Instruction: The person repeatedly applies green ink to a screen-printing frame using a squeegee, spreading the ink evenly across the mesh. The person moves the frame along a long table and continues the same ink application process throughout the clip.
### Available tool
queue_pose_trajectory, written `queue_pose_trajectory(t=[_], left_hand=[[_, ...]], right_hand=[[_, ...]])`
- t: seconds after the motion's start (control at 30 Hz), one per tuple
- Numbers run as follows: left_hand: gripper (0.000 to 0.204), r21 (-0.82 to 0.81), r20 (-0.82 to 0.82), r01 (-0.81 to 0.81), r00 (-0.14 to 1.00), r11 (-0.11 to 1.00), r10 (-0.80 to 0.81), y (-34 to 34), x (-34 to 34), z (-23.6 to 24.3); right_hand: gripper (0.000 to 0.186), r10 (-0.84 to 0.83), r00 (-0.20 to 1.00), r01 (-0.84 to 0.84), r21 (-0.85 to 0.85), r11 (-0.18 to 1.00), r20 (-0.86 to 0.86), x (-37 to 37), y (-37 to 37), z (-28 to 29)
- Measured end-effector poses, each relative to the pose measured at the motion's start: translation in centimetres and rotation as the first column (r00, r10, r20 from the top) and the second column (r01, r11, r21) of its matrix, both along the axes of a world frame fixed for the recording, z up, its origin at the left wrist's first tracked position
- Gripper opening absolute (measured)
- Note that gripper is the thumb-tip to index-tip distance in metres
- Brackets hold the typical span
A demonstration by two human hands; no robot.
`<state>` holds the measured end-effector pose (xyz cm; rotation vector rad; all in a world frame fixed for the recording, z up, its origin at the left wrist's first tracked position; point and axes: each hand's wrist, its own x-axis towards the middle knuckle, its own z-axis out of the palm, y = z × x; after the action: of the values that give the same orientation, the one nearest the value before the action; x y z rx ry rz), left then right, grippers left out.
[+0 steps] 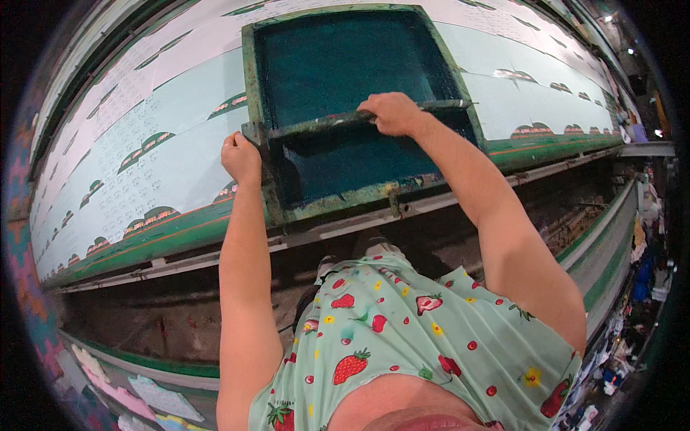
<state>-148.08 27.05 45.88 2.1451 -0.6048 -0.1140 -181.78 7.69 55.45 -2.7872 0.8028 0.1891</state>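
Observation:
A screen-printing frame [253, 75] with green, paint-stained edges and dark teal mesh [338, 61] lies over the long printing table. Across its lower half spans a squeegee [316, 128], a long bar stained with green ink, tilted slightly up to the right. My right hand [395, 115] is wrapped round the top of this bar, a little right of its middle. At the frame's left side, my left hand [242, 159] is closed against the edge near the squeegee's left end. Its fingers are partly hidden from view.
Pale printed sheets [162, 129] with dark arched motifs cover the table on both sides of the frame. A metal rail [345, 228] runs along its near edge. Coloured cloth pieces [162, 396] lie at lower left. Scattered scraps [632, 323] line the far right.

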Motion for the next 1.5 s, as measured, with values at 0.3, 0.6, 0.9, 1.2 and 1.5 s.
queue_pose_trajectory(t=[0.3, 0.6, 0.9, 1.2, 1.5], left_hand=[[0.035, 0.146, 0.032, 0.043, 0.998, 0.988, -0.048, 0.5, -1.2, 2.0], [0.047, 0.343, 0.095, 0.057, 0.991, 0.938, -0.095, -1.0, -0.8, 0.8], [0.063, 0.486, 0.046, -0.004, 0.999, 0.874, -0.021, -2.0, -2.2, 2.5], [0.065, 0.605, 0.206, -0.138, 0.978, 0.784, 0.013, -2.3, -1.9, 2.9], [0.064, 0.577, 0.212, -0.122, 0.977, 0.808, -0.004, -1.4, -1.8, 2.3]], right_hand=[[0.041, 0.045, 0.995, -0.036, -0.103, 0.994, 0.087, -5.6, 11.9, 0.0], [0.059, 0.132, 0.976, -0.102, -0.172, 0.98, 0.172, -8.3, 14.7, -0.6], [0.03, 0.033, 0.81, -0.095, 0.075, 0.993, 0.585, -18.3, 6.9, 1.2], [0.069, -0.372, 0.651, 0.291, 0.235, 0.927, 0.662, -29.1, -7.0, -3.4], [0.054, -0.634, 0.243, 0.183, 0.607, 0.773, 0.734, -28.8, -8.2, -8.4]])
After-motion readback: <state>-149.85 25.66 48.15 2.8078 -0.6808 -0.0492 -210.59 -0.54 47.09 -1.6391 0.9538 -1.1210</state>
